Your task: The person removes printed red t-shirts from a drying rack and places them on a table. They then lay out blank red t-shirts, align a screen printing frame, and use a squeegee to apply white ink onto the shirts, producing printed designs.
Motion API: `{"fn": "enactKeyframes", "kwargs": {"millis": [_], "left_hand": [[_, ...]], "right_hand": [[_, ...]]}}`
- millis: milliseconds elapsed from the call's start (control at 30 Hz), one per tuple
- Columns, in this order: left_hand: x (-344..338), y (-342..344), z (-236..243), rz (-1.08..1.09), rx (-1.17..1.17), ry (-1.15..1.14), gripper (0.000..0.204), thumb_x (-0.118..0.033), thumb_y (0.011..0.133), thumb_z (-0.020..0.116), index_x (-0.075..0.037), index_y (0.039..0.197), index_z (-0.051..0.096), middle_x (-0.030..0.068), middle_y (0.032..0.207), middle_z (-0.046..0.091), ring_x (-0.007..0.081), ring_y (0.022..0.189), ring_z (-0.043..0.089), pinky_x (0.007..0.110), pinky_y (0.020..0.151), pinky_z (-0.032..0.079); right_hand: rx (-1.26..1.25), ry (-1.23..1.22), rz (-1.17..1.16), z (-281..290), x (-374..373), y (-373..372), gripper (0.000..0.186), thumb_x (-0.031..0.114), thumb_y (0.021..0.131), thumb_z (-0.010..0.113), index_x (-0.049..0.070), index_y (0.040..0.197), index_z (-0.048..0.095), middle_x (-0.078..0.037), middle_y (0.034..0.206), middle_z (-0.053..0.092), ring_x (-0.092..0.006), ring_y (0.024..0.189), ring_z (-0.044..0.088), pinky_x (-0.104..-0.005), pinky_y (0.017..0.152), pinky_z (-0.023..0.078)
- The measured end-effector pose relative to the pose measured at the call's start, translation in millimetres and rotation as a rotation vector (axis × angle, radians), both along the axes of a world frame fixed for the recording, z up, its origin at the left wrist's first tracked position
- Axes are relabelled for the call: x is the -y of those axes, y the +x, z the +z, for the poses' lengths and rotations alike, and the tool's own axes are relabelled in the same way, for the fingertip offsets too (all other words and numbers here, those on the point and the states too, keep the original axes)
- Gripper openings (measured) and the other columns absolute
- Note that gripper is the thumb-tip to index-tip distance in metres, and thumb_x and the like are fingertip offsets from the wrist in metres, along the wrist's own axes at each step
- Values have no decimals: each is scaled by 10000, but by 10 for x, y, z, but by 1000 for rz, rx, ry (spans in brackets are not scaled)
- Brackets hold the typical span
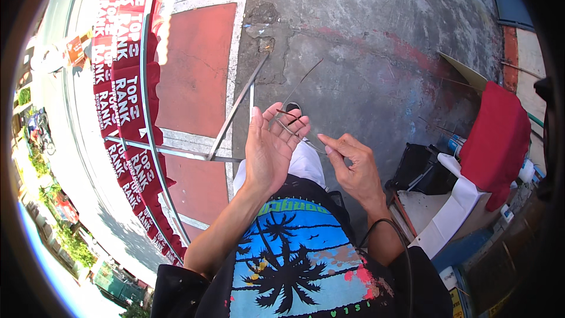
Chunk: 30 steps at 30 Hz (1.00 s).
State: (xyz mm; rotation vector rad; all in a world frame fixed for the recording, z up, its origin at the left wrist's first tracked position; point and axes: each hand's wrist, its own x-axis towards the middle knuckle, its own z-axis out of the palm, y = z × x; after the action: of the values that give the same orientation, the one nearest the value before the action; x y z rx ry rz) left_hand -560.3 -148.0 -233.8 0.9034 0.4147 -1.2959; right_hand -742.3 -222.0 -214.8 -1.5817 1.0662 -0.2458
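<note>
- Outdoors w/ us now: grey cracked concrete pavement (pixel 376 53) under strong sun, red painted floor panels (pixel 197 65) w/ pale borders on the left.
- Far left, red banner (pixel 126 112) w/ white lettering hangs on a curved metal frame (pixel 147 112); straight metal rod (pixel 235 109) leans from the frame up toward a hole in the concrete.
- We're looking straight down our own front: black shirt w/ a blue palm-tree print (pixel 294 253), white trousers below.
- Left hand (pixel 269 147) is up, palm open and facing us, fingers spread and upright. Not clamped; thin dark wire (pixel 292 126) lies across its fingertips.
- Right hand (pixel 355 168) sits just beside it, a bit lower, thumb and forefinger pinched on the same wire's near end, other fingers curled.
- So the wire runs betw. both hands, kinked over the left fingers; one long free end shoots up-right over the concrete. Hands near, not touching each other.
- Dark shoe tip (pixel 292 106) peeks just above the left fingertips.
- Black cable (pixel 391 229) loops by the right wrist.
- Right side: red cloth (pixel 497 141) draped over smth, white paper sheet (pixel 450 212) below it, black bag (pixel 421 171) next to that, small bottles at the edge, too tiny to tell more.
</note>
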Motion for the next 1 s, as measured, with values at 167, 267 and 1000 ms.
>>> {"fn": "enactKeyframes", "kwargs": {"millis": [167, 267, 1000], "left_hand": [[445, -246, 99, -274, 357, -65, 383, -236, 1171, 470, -74, 1515, 421, 110, 1212, 625, 191, 1039, 666, 415, 947, 601], [830, -296, 242, -425, 351, -150, 388, -217, 1172, 473, -42, 1516, 442, 62, 1043, 610, 138, 849, 603, 313, 764, 550], [4925, -2384, 2182, -1858, -573, -1705, 161, -24, 966, 746, -16, 1101, 834, 99, 938, 748, 138, 691, 664, 269, 627, 507]], "right_hand": [[157, -1, -73, 104, 33, -147, 297, 18, 1006, 682, 8, 1298, 739, -140, 884, 664, -299, 781, 651, -367, 792, 534], [236, -20, -203, 189, 102, -255, 343, 37, 1000, 706, 40, 1342, 740, -106, 931, 709, -213, 812, 661, -291, 782, 538], [17, 935, -1901, -2298, -2186, -1400, 377, 295, 988, 774, 25, 1239, 695, -84, 874, 731, -172, 737, 713, -331, 671, 611]]}}
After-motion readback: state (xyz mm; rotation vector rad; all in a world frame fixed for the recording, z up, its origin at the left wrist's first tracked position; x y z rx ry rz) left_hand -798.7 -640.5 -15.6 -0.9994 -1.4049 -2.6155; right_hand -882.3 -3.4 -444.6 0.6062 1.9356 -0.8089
